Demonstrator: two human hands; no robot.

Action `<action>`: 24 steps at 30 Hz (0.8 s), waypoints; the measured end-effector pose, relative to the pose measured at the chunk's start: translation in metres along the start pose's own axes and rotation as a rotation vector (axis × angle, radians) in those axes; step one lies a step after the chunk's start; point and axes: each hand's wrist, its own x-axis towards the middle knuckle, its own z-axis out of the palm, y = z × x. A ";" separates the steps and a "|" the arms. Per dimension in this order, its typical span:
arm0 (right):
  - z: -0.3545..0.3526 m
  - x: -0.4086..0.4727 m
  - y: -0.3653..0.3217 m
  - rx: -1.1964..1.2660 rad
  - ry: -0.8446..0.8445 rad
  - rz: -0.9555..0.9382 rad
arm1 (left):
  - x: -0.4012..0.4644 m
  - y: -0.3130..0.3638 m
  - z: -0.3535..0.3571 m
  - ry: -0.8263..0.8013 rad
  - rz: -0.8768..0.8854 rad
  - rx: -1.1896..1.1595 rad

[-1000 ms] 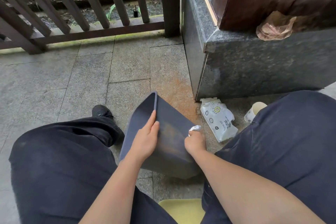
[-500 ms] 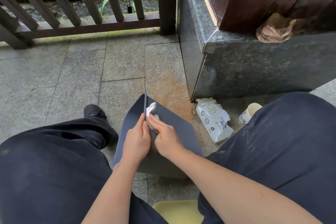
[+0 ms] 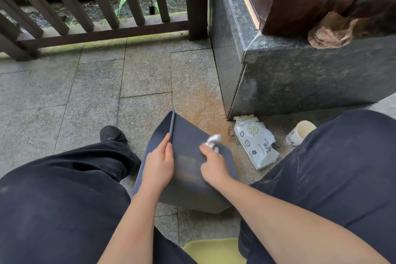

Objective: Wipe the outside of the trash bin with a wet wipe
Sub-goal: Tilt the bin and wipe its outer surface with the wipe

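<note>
Trash bin [image 3: 188, 169] is lying tipped between both hands, long axis running away from them. Left hand [image 3: 158, 167] is gripping the rim edge; right hand [image 3: 212, 166] is pinching the wet wipe [image 3: 212, 140], probably touching the upturned side, further along

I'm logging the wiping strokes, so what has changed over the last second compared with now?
The right hand, pinching the wet wipe, swept from the bin's right side across to its rim edge by the left hand, and is now back out toward the middle-right of the trash bin. The left hand kept its grip on the bin's edge. The wipe pack and paper cup stayed on the floor.
</note>
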 end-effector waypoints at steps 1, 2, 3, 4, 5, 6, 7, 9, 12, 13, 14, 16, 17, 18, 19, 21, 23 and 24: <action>0.001 -0.003 -0.013 0.053 0.001 -0.074 | -0.001 0.001 0.001 -0.006 0.007 0.006; 0.004 -0.006 -0.027 0.109 -0.002 -0.159 | -0.001 0.001 0.001 -0.010 0.014 0.012; 0.007 -0.008 -0.039 0.154 -0.008 -0.243 | -0.001 0.001 0.002 -0.010 0.021 0.015; 0.011 -0.010 -0.048 0.188 -0.015 -0.309 | 0.000 0.001 0.001 -0.012 0.026 0.017; 0.013 -0.012 -0.054 0.207 -0.022 -0.350 | 0.001 0.000 0.001 -0.019 0.028 0.020; 0.014 -0.013 -0.057 0.214 -0.033 -0.369 | 0.001 0.000 0.001 -0.028 0.027 0.021; 0.014 -0.014 -0.056 0.205 -0.046 -0.374 | 0.000 -0.001 0.002 -0.029 0.022 0.017; 0.011 -0.014 -0.050 0.145 -0.061 -0.372 | -0.001 -0.003 0.005 -0.004 0.002 0.006; 0.005 -0.015 -0.036 0.012 -0.049 -0.311 | -0.002 -0.009 0.012 0.018 -0.042 0.030; 0.004 -0.016 -0.030 -0.044 -0.042 -0.267 | -0.003 -0.011 0.015 0.017 -0.075 0.033; 0.002 -0.016 -0.022 -0.090 -0.033 -0.222 | -0.004 -0.012 0.018 0.019 -0.112 0.029; -0.001 -0.014 -0.004 -0.149 -0.013 -0.156 | -0.004 -0.013 0.022 0.053 -0.165 0.022; -0.004 -0.012 0.004 -0.165 -0.006 -0.119 | -0.003 -0.012 0.023 0.081 -0.186 0.028; -0.008 -0.009 0.011 -0.173 0.003 -0.073 | -0.001 -0.012 0.022 0.107 -0.208 0.039; -0.013 -0.007 0.018 -0.181 0.016 -0.018 | 0.001 -0.012 0.021 0.129 -0.227 0.049; -0.022 -0.002 0.032 -0.211 0.072 0.114 | 0.004 -0.012 0.014 0.163 -0.257 0.061; -0.027 0.001 0.048 -0.232 0.145 0.243 | 0.007 -0.009 0.006 0.192 -0.270 0.072; -0.028 0.002 0.054 -0.224 0.164 0.310 | 0.008 -0.008 0.003 0.206 -0.273 0.084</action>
